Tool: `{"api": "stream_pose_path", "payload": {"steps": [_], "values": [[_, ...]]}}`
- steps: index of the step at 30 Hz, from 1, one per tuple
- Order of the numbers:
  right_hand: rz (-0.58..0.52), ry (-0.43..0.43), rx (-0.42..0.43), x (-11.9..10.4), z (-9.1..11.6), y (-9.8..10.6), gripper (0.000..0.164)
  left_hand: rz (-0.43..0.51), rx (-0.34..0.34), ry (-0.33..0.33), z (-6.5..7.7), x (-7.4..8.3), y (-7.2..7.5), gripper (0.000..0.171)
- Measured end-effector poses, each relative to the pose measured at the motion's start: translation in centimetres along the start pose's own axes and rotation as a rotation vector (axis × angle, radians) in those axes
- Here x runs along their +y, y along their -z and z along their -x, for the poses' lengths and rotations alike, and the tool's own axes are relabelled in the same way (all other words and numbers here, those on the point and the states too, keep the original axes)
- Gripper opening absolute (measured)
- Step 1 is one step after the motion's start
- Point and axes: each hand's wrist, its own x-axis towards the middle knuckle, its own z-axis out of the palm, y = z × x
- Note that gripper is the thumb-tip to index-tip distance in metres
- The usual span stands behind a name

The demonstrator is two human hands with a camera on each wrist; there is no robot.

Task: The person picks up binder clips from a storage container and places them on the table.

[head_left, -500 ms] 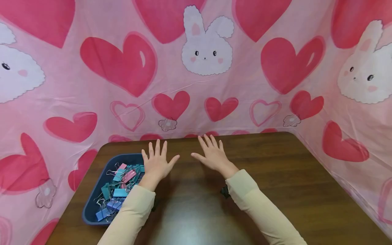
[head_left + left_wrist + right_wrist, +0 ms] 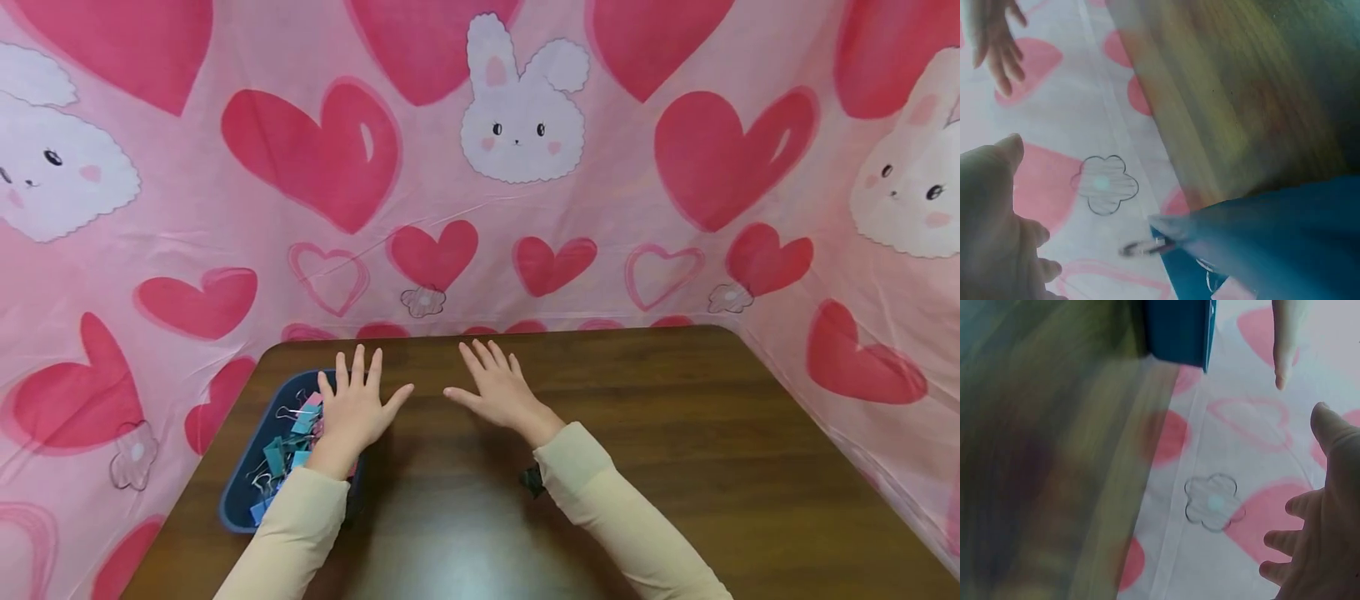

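My left hand (image 2: 352, 415) is held over the right part of a dark blue tray (image 2: 234, 500), fingers straight and spread, holding nothing. Inside the tray lie many binder clips (image 2: 276, 454) in teal, pink and blue, partly hidden by the hand and forearm. My right hand (image 2: 501, 393) hovers above the table to the right, its fingers extended and thumb pointing left, with nothing in it. In the left wrist view, a blurred clip handle (image 2: 1147, 247) shows by the tray's edge.
The brown wooden table (image 2: 637, 400) stretches out to the right of both hands. A pink cloth (image 2: 517, 208) printed with hearts and rabbits hangs behind it and along the sides. The tray stands near the table's left edge.
Both hands have shifted a little left in the head view, the left one covering more of the tray and clips. The head view itself has turned slightly left.
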Motion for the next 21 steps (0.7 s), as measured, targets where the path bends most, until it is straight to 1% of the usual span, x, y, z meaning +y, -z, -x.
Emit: {"api": "stream_pose_path", "payload": {"steps": [7,15,21], "values": [[-0.024,0.052,-0.037,-2.1,-0.5,-1.2,0.08,-0.028,0.019,0.004,1.1,-1.1,1.5,0.087],[-0.042,0.098,-0.081,-4.2,-0.8,-2.6,0.082,0.01,0.012,0.022,2.5,-2.8,2.7,0.087],[-0.069,0.123,-0.105,-5.7,-0.9,-3.5,0.082,0.035,0.019,0.036,3.7,-4.4,3.2,0.09]]}}
